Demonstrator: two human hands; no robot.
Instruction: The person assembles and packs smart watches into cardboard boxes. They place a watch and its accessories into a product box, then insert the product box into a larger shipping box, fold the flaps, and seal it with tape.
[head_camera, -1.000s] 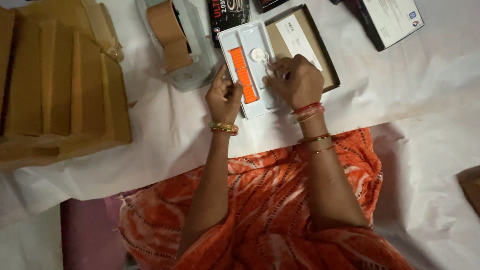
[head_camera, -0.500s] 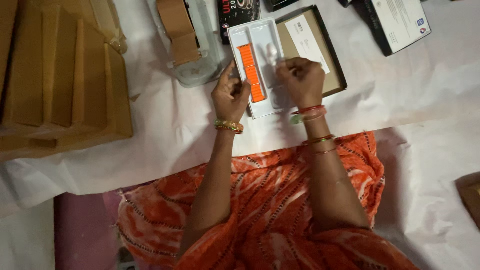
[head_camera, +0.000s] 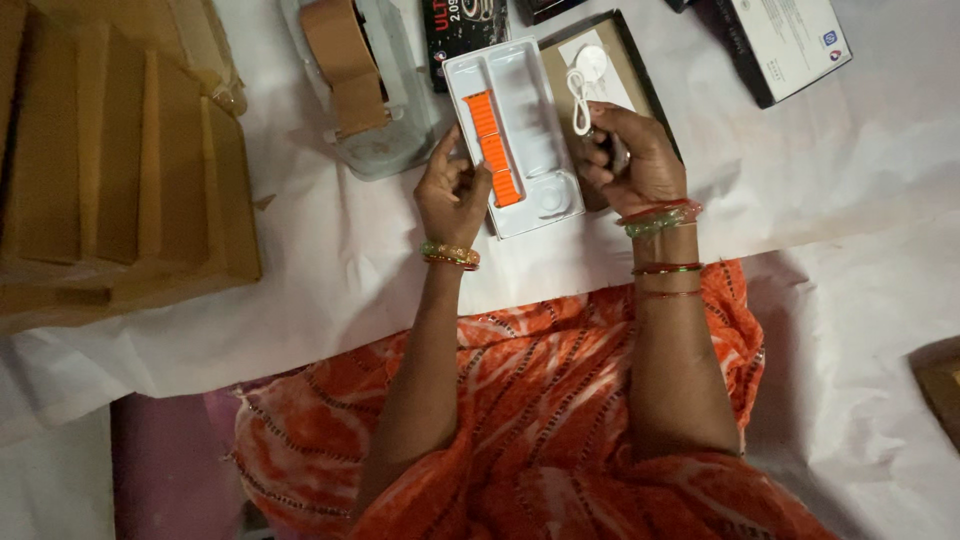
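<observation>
My left hand (head_camera: 452, 192) grips the near left edge of the white tray (head_camera: 516, 130), which lies on the white sheet near its far edge — an orange strap (head_camera: 492, 148) sits in one slot. My right hand (head_camera: 634, 160) pinches the coiled white cable (head_camera: 581, 103) over the open brown box (head_camera: 620, 60) just right of the tray.

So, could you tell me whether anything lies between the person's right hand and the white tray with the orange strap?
Nothing visible does. The right hand holds a white cable just beside the white tray, whose other edge the left hand touches.
</observation>
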